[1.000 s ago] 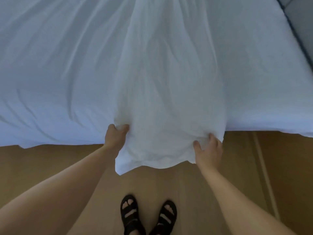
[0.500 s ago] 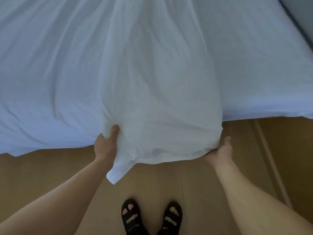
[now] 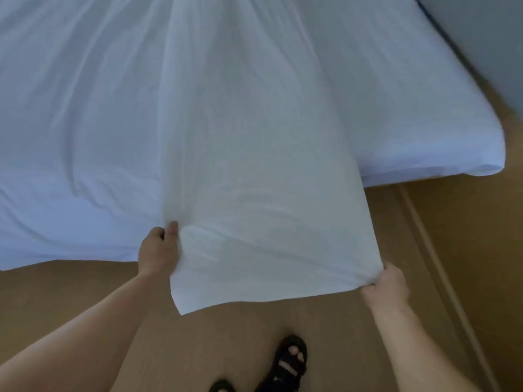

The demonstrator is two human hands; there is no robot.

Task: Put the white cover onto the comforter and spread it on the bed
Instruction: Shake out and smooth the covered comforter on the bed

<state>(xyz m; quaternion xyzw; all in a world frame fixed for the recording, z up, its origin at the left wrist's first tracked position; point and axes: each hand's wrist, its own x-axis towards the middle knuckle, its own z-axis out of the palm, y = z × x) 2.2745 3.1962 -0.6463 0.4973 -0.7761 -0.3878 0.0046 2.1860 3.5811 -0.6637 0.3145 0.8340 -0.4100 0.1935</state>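
Two bare hands in view, both clenched on the one white cover. Left hand at the cover's left edge, fingers curled into a bunch of the cloth a little above the lower left corner. Right hand at the lower right corner, fingers and thumb pinched round a gathered tip of it. Between the two, one taut stretch of cloth, and below the left hand one loose corner hanging free over the floor. Lifted off the bed at the near end and running away up the middle of the picture as one long panel, narrowing toward the top, with long folds along its length. Far end lost past the top edge of the frame. Under and beside it, one bed, spread flat in white, softly creased on the left side, smooth and rounded at the one corner showing on the right; comforter or sheet, impossible to tell. One brown wooden floor beneath the hands and along the bed's near side, crossed by one pale raised strip running from the bed's edge toward the lower right. Two black sandals at the bottom: right sandal nearly whole, toes showing, and left sandal cut off by the lower edge. Two bare forearms reaching in from the bottom corners. One grey wall at the top right, just beyond the bed's far side
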